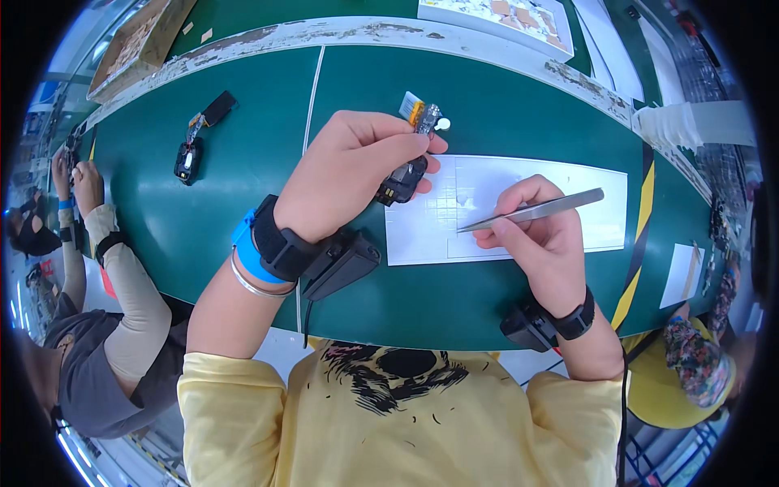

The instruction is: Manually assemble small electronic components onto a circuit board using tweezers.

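My left hand (357, 162) is closed on a small opened electronic device. Its black housing (403, 180) hangs under my fingers, and a circuit board (428, 118) with an orange flex strip and a round white part is pinched at the fingertips. A silvery flat piece (409, 104) sticks out beyond the board. My right hand (540, 231) grips metal tweezers (552, 208), their tips pointing left over a white sheet (552, 174) marked with small rectangles. The tweezer tips are apart from the device. Whether anything is between them is too small to tell.
A second opened black device (188, 161) lies on the green table (251, 105) at left. Beyond the white worn ledge (365, 34) stand a cardboard box (134, 49) and a white tray (495, 18) of small pieces. Co-workers sit at both sides; one's hand (88, 188) shows at left.
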Demonstrator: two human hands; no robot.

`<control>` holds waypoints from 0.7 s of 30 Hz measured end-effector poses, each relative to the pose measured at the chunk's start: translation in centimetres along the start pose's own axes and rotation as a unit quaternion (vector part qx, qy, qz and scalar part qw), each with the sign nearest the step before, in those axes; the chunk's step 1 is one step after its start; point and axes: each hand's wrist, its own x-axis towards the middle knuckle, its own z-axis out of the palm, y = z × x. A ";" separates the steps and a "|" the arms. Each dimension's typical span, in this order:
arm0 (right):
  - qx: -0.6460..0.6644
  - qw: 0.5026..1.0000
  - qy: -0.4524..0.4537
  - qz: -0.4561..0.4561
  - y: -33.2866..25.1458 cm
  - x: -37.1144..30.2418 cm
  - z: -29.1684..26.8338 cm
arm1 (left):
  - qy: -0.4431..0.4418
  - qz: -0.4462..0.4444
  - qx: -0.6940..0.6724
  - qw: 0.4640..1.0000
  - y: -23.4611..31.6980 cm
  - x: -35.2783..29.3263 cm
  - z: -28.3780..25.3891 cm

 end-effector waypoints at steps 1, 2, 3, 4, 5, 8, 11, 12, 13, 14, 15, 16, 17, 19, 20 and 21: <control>-0.001 1.000 -0.001 0.000 0.0 0.2 -0.1 | -0.001 -0.004 -0.003 1.000 0.0 0.1 0.0; 0.016 1.000 0.021 -0.007 -0.1 0.4 -0.2 | -0.003 -0.007 -0.006 1.000 0.1 0.2 0.0; 0.032 0.998 0.044 -0.014 -0.3 0.6 -0.3 | -0.003 -0.004 -0.007 1.000 0.3 0.2 0.0; 0.048 0.996 0.066 -0.023 -0.5 0.8 -0.5 | -0.003 -0.005 -0.003 1.000 0.4 0.3 0.0; 0.044 0.996 0.068 -0.027 -0.6 0.9 -0.6 | -0.006 -0.005 0.002 1.000 0.4 0.3 0.0; 0.004 0.998 0.059 -0.016 -1.0 0.9 -0.5 | -0.018 0.006 0.008 1.000 0.4 0.2 0.2; -0.079 0.991 0.084 -0.066 -0.7 0.4 -0.9 | -0.033 0.042 0.018 0.998 0.5 0.2 0.0; -0.092 0.988 0.092 -0.084 -0.7 0.5 -1.1 | -0.022 0.020 0.010 1.000 0.3 0.0 -0.1; -0.116 0.984 0.091 -0.098 -0.8 0.3 -1.2 | -0.008 -0.005 0.004 1.000 0.3 -0.3 0.0; -0.138 0.980 0.089 -0.111 -0.9 0.4 -1.3 | -0.017 0.013 0.006 1.000 0.5 -0.4 0.2; -0.146 0.977 0.098 -0.123 -1.1 0.1 -1.2 | -0.012 0.004 0.005 1.000 0.6 -0.6 0.4; -0.148 0.979 0.068 -0.121 -1.2 0.0 -1.0 | -0.005 -0.008 0.005 1.000 0.7 -0.6 0.6; -0.147 0.982 0.036 -0.116 -1.2 -0.1 -0.8 | -0.013 0.000 0.008 1.000 0.7 -0.7 0.7; -0.166 0.978 0.043 -0.118 -1.7 0.0 -1.0 | -0.016 0.014 0.014 1.000 0.5 -0.7 0.8; -0.180 0.976 0.040 -0.113 -2.0 0.2 -1.1 | -0.014 0.020 0.015 1.000 0.6 -0.6 0.9; -0.195 0.974 0.036 -0.106 -2.2 0.2 -1.2 | -0.016 0.022 0.017 0.999 0.7 -0.6 0.9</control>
